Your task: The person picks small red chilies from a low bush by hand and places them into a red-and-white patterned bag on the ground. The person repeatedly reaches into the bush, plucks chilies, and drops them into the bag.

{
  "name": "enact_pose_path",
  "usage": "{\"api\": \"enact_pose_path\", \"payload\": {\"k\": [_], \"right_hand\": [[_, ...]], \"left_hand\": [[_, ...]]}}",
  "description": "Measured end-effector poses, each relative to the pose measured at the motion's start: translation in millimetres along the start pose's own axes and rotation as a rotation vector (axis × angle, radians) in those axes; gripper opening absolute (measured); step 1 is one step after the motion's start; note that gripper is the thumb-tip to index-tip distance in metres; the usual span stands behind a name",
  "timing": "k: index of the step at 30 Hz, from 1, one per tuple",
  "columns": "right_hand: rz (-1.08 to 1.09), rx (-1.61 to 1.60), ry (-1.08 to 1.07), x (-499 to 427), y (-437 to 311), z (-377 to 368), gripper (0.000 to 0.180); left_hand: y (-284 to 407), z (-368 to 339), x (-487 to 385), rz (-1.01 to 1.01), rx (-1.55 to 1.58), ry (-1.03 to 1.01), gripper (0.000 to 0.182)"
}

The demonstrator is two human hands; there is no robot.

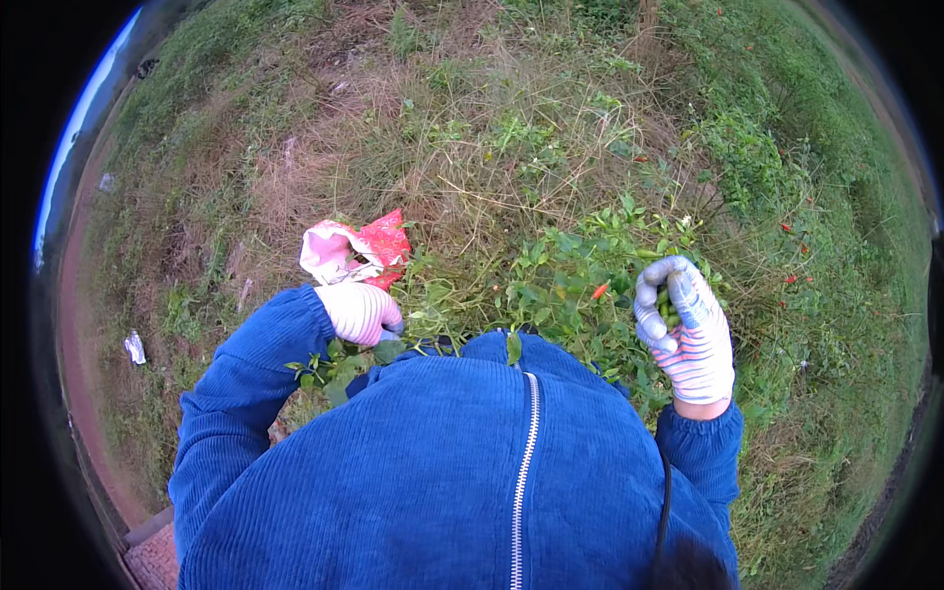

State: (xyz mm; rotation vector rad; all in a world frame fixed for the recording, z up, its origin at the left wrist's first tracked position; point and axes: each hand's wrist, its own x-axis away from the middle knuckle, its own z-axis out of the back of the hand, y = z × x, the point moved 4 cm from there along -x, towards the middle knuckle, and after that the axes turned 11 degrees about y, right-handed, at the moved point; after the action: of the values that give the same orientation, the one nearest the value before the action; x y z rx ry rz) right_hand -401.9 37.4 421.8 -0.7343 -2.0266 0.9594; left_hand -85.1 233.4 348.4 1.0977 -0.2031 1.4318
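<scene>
My right hand point(682, 328), in a striped glove with grey coated fingers, is curled around several green chili peppers point(667, 306). Leafy chili plants point(590, 258) stand in front of my body, and a red chili pepper point(600, 290) hangs to the left of this hand. My left hand point(363, 313), gloved alike, is bent down among stems and leaves near my jacket; its fingertips are partly hidden, so its grasp cannot be told. Just beyond it lies a red patterned cloth bag point(385, 240) with a pale lining, its mouth open.
More plants with small red chilies point(790, 279) grow at the right. Dry grass point(472, 177) and weeds cover the ground ahead. A crumpled silvery scrap point(135, 347) lies at the left, near a dirt path point(81, 369). Brick paving point(153, 557) shows at the lower left.
</scene>
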Motion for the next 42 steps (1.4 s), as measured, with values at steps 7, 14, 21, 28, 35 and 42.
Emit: {"api": "enact_pose_path", "payload": {"k": [7, 14, 21, 28, 35, 42], "right_hand": [[-0.318, -0.370, -0.235, -102.5, 32.6, -115.9, 0.030], [-0.444, -0.381, -0.305, -147.0, 109.0, -223.8, 0.035], [0.228, 0.361, -0.479, -127.6, 164.8, -318.7, 0.036], [-0.008, 0.112, -0.526, -116.6, 204.0, -358.3, 0.059], [0.002, 0.086, -0.425, -136.3, 203.6, -355.3, 0.058], [0.099, 0.143, -0.387, -148.3, 198.8, -343.4, 0.055]], "left_hand": [[19.9, 30.2, -17.8, -0.472, 0.681, 0.243, 0.036], [-29.2, 12.4, -28.7, -0.482, 2.708, 0.522, 0.042], [-79.3, 21.5, -0.6, -0.464, 3.037, 0.985, 0.037], [-124.6, -0.4, 9.9, -0.745, 3.166, 0.843, 0.033], [-190.7, -74.8, 22.0, -0.561, 3.139, 0.981, 0.032], [-354.9, -140.6, -0.4, 0.286, 3.018, 1.465, 0.037]]}}
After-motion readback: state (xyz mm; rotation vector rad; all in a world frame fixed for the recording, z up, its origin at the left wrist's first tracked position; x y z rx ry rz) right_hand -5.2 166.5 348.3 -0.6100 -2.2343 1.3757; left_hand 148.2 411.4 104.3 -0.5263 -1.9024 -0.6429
